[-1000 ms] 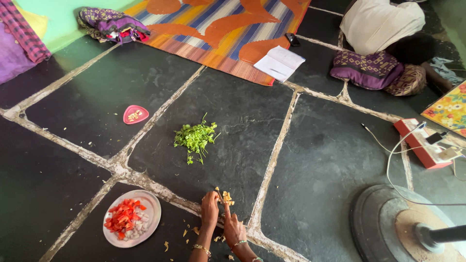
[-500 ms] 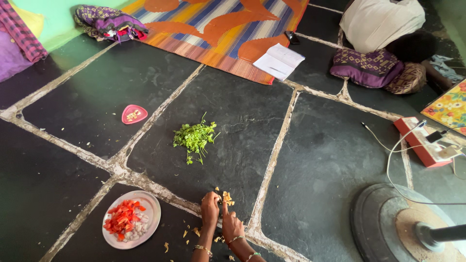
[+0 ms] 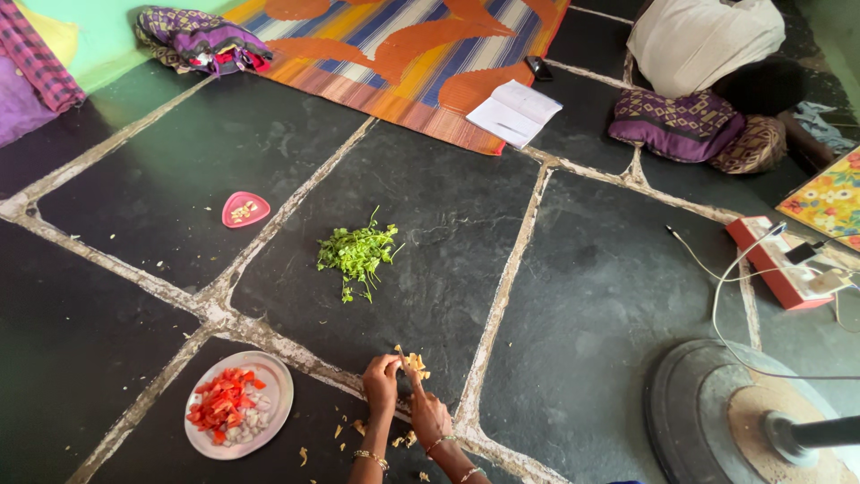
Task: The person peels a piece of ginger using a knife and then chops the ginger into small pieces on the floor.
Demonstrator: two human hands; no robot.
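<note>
left hand (image 3: 381, 384) | right hand (image 3: 428, 414) — grips unclear | yellow bits (image 3: 414, 363) — indistinct

A living room in a home: dark stone floor (image 3: 582, 296) with pale joints, striped mat (image 3: 403, 45), open notebook (image 3: 514, 113), cushion (image 3: 676, 125), folded clothes (image 3: 199, 40), fan base (image 3: 717, 412), and plate (image 3: 273, 403) of chopped vegetables.

Bare dark floor (image 3: 134, 179) lies open ahead of the hands (image 3: 403, 399), up to the coriander pile (image 3: 358, 253) near the middle. Toward the floor's left edge, the steel plate of chopped tomato (image 3: 238, 415) sits close by, with peel scraps (image 3: 358, 430) between. To the right the slab is free as far as the round fan base (image 3: 726, 417) and the white cable (image 3: 730, 296) near the right edge.
</note>
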